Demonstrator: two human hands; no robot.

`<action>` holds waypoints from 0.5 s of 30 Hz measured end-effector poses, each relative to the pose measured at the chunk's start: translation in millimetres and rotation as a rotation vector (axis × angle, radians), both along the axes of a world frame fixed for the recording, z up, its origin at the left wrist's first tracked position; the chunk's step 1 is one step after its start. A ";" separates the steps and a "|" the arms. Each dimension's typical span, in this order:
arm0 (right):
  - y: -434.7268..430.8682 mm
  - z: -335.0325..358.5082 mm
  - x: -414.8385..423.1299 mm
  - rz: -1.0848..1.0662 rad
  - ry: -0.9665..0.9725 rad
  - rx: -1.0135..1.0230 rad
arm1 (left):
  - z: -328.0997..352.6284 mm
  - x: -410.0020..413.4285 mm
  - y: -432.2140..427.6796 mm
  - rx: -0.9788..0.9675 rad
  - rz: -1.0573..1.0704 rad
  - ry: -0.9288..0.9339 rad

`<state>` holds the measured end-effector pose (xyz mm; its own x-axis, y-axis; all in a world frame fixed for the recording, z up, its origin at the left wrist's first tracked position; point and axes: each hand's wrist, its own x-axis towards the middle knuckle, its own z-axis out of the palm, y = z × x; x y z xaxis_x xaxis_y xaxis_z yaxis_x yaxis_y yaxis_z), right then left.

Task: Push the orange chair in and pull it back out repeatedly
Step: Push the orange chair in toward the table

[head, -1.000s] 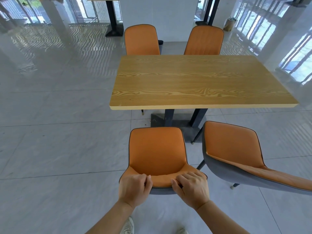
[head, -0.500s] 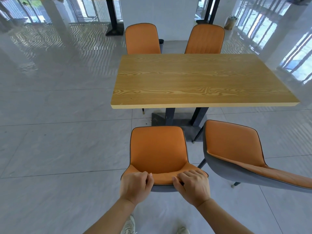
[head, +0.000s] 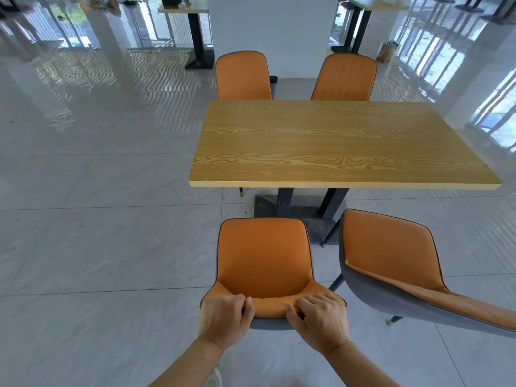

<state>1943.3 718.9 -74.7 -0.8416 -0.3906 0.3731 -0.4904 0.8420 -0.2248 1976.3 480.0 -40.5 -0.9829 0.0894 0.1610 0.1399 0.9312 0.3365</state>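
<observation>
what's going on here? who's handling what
A person stands behind an orange chair with the left hand and right hand both gripping the top edge of its backrest. The chair is pulled out: its seat sits clear of the wooden table, with bare floor showing between them. A second orange chair stands just to the right, angled away, and two more are tucked in on the table's far side. Nothing rests on the tabletop.

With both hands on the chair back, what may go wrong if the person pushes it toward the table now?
The orange chair may strike the table's dark base, which lies directly ahead of it. It may also scrape the neighbouring chair, standing close on its right. The left hand and right hand both grip the backrest's top edge.
</observation>
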 end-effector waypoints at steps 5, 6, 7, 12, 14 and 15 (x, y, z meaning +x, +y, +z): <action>-2.4 0.4 5.5 -0.015 0.009 -0.022 | -3.4 0.1 -3.6 -0.016 -0.007 0.000; -2.5 0.6 5.4 -0.019 0.010 -0.025 | -2.3 0.3 -3.3 -0.021 -0.008 0.003; -2.6 1.2 5.7 -0.019 0.009 -0.029 | -0.2 0.6 -2.9 -0.026 -0.008 0.008; 0.1 2.7 4.9 -0.006 0.011 -0.036 | 7.4 3.9 2.9 -0.041 0.001 0.005; 0.8 3.3 5.4 0.001 -0.005 -0.030 | 9.8 5.8 4.9 -0.034 0.002 -0.014; 0.8 3.7 5.8 0.000 -0.018 -0.028 | 10.3 6.0 5.9 -0.032 0.003 -0.018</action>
